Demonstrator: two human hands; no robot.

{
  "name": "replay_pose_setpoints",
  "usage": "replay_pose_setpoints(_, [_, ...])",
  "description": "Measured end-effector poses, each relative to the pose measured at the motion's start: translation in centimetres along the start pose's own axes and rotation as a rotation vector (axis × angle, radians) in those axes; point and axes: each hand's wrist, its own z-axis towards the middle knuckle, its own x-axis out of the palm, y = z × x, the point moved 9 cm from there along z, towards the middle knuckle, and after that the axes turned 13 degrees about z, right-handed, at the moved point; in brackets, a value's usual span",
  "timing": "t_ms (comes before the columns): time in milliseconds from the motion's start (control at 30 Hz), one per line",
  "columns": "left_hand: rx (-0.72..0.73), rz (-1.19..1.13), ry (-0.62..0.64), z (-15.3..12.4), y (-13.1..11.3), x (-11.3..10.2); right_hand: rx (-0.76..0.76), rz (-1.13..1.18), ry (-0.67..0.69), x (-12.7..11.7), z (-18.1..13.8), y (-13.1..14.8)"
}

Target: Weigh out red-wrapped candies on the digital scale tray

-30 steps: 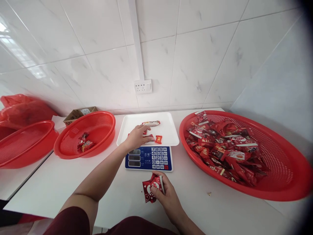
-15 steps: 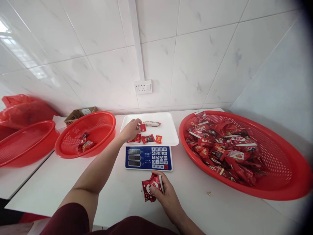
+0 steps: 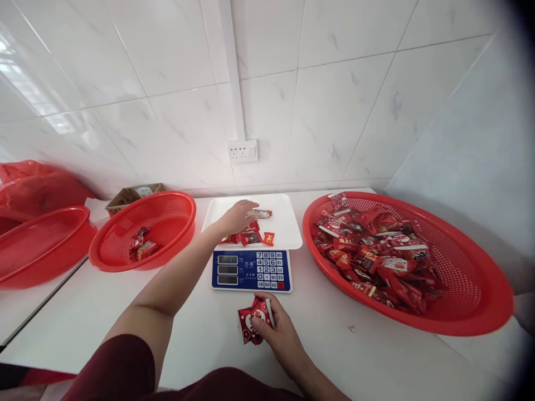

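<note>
My left hand (image 3: 239,216) is over the white tray (image 3: 287,234) of the scale, its fingers stretched out beside a white-wrapped packet (image 3: 262,214). Whether the fingertips touch that packet, I cannot tell. Several small red packets lie in the tray just below the hand, with a little orange-red packet (image 3: 268,239) at their right. In front of the scale, my right hand (image 3: 281,328) is closed around red snack packets (image 3: 253,323) with white print, the thumb pressed on top. The blue keypad panel (image 3: 251,270) of the scale sits between both hands.
At right stands a large red basket (image 3: 472,312) heaped with red packets. Another red basket (image 3: 184,239) at left holds a few. Further left are a red basin (image 3: 42,245) and red plastic bag (image 3: 37,186). A cardboard box (image 3: 125,197) stands behind. A tiny gold piece (image 3: 351,328) lies on the table.
My left hand has let go of a small red packet onto the others in the tray and moved right toward the white-wrapped packet. The right hand keeps its hold.
</note>
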Motion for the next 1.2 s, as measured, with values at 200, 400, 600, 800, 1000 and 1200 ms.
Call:
replay_pose_setpoints(200, [0.024, 0.074, 0.059, 2.1, 0.6, 1.6, -0.023, -0.022, -0.020, -0.3, 0.2, 0.0])
replay_pose_setpoints(400, [0.016, 0.055, 0.076, 0.4, 3.2, -0.6, 0.022, -0.043, 0.020, -0.4, 0.3, -0.6])
replay_pose_setpoints(600, [0.046, -0.090, 0.182, -3.6, 3.0, 0.3, 0.026, -0.033, 0.011, -0.1, -0.2, -0.4])
replay_pose_setpoints(800, [0.033, -0.009, 0.118, -5.5, 0.8, 2.3, 0.008, -0.051, 0.015, -0.3, 0.1, -0.4])
replay_pose_setpoints(1000, [0.097, 0.007, 0.128, -2.8, -0.9, 2.7, 0.047, -0.116, 0.067, -0.2, 0.4, -1.0])
replay_pose_setpoints(1200, [0.152, 0.010, 0.076, -0.4, -1.2, 2.2, 0.022, -0.102, 0.053, -0.3, 0.4, -1.0])
